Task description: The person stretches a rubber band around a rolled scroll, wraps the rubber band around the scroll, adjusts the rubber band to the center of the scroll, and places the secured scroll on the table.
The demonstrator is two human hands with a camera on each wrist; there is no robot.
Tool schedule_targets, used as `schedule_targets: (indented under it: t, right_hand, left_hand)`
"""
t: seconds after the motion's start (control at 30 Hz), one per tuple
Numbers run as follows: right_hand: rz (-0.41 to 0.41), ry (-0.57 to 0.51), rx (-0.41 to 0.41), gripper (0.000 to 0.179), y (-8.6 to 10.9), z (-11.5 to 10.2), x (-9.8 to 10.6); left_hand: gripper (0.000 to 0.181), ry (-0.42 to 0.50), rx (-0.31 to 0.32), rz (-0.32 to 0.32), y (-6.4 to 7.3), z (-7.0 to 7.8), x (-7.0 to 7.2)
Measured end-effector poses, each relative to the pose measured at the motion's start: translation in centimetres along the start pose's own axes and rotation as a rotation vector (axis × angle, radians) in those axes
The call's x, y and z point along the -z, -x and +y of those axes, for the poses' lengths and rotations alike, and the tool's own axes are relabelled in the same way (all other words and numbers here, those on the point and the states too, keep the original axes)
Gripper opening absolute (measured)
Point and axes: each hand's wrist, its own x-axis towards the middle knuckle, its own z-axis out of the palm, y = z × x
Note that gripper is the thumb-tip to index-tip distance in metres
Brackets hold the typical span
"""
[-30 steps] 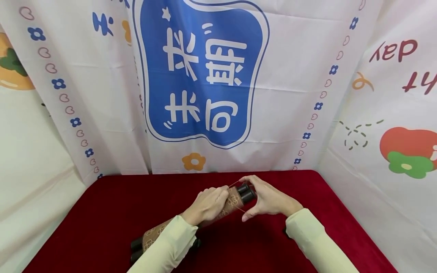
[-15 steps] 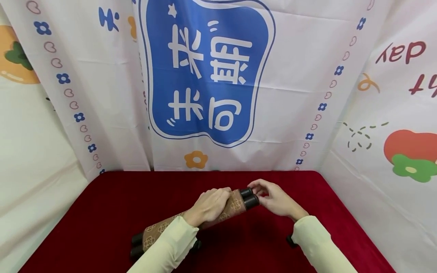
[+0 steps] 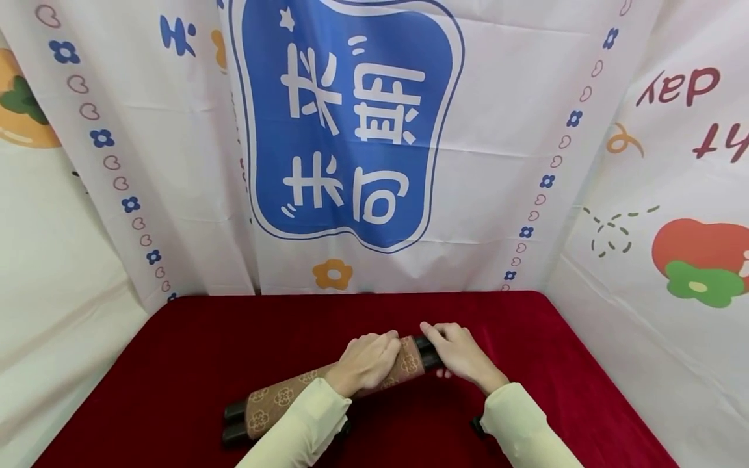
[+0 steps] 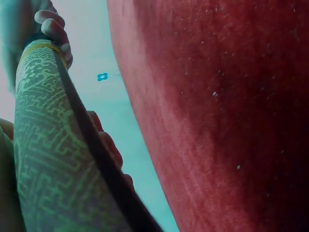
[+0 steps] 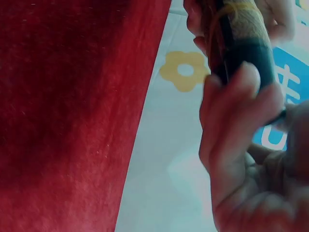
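Observation:
A rolled scroll (image 3: 285,395) in brown brocade with pale flower patterns lies slantwise in the head view, its two rolls side by side. Black roller knobs (image 3: 235,422) stick out at its left end. My left hand (image 3: 370,361) grips the scroll from above, right of its middle. At the far right end, my right hand (image 3: 462,354) holds the other black knobs, thumb on top and fingers below. A thin yellow elastic band (image 4: 41,46) circles the scroll near that end in the left wrist view. The right wrist view shows curled fingers (image 5: 231,125) on the black knob.
Dark red cloth (image 3: 193,351) covers the table under the scroll. White printed curtains (image 3: 497,195) rise behind the table and at both sides. A small black device (image 3: 478,426) sits at the right wrist, beside the sleeve.
One second ago my right hand stretched the band out past the black knobs with spread fingers. Those fingers then drew in, and now the hand grips the knobs. My left hand keeps its grip.

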Motion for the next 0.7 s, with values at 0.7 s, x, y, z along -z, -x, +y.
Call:
schedule_targets:
  t: [0.7]
  right_hand:
    - [0.107, 0.045, -0.024, 0.039, 0.6, 0.6, -1.4]
  left_hand:
    - [0.092, -0.272, -0.15, -0.012, -0.3, 1.5, -0.7]
